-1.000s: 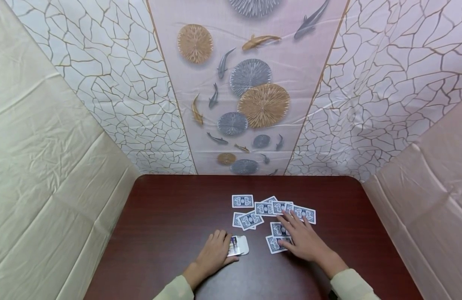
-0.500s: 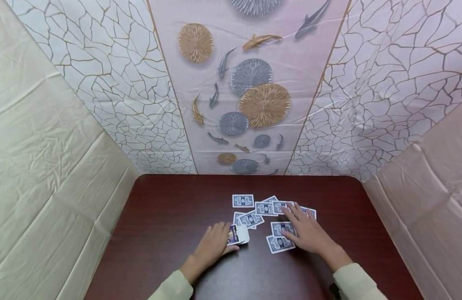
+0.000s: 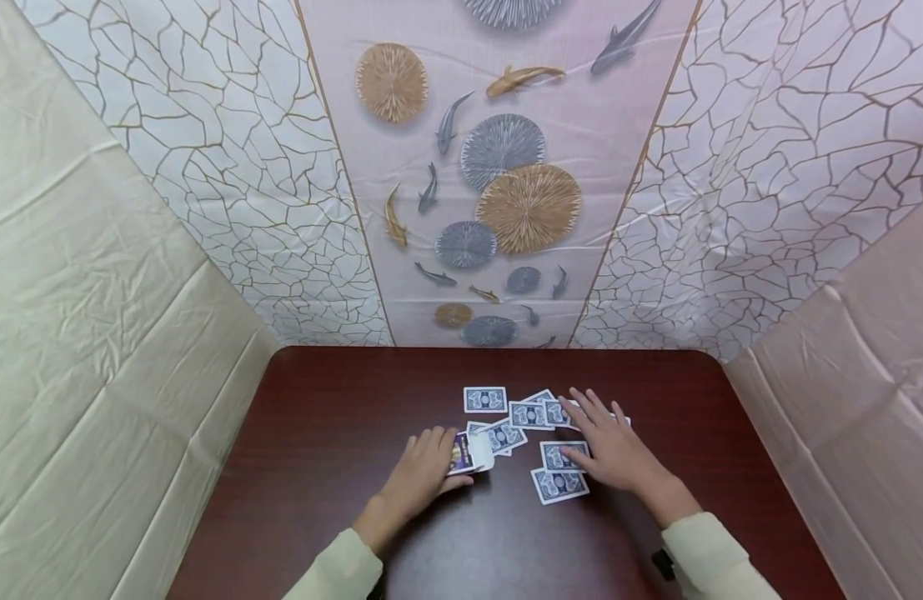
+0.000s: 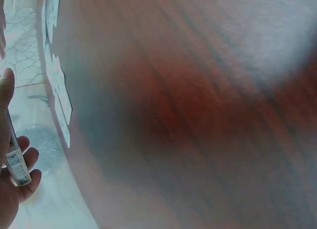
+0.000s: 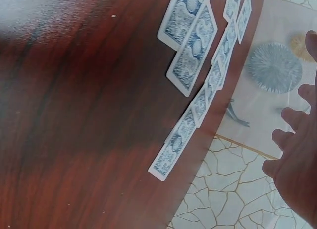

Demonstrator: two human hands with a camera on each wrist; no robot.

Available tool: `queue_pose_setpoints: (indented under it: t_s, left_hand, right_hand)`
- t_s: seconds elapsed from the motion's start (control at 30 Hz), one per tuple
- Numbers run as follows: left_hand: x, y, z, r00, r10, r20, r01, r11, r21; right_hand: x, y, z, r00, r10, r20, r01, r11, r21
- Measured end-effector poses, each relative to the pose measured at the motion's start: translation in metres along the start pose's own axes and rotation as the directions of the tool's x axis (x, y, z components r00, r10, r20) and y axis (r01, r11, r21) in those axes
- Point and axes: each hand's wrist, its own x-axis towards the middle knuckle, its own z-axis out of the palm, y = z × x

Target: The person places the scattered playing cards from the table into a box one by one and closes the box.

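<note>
My left hand (image 3: 418, 475) grips a playing-card box (image 3: 461, 452) with a purple-and-yellow printed face and a white flap open toward the right. In the left wrist view, fingers and thumb wrap around the narrow box (image 4: 18, 167). My right hand (image 3: 614, 446) is spread with its fingers extended, overlapping the right end of a row of face-down playing cards (image 3: 531, 415) in the head view. Those cards have blue-and-white backs. Under its thumb lie two overlapping cards (image 3: 560, 485). The right wrist view shows the right hand (image 5: 297, 154) holding nothing.
A single card (image 3: 485, 400) lies at the back left of the row. Two crossed cards (image 3: 504, 436) are just beyond the box. The dark red-brown table (image 3: 318, 417) meets a patterned cloth wall (image 3: 461, 208) behind, with beige cloth at both sides.
My left hand has lifted the card box and shifted it away from me, toward the crossed cards. My right hand has moved slightly forward and right over the row. The cards stay put.
</note>
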Motion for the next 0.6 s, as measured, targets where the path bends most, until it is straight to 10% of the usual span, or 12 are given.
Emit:
queue_pose_setpoints:
  t_s: [0.6]
  left_hand:
    - [0.019,-0.008,-0.032,0.997,-0.056,0.062,0.060,0.996,-0.064]
  right_hand:
    - [0.019,-0.008,-0.013,0.999,-0.024,0.026,0.024,0.999,0.036]
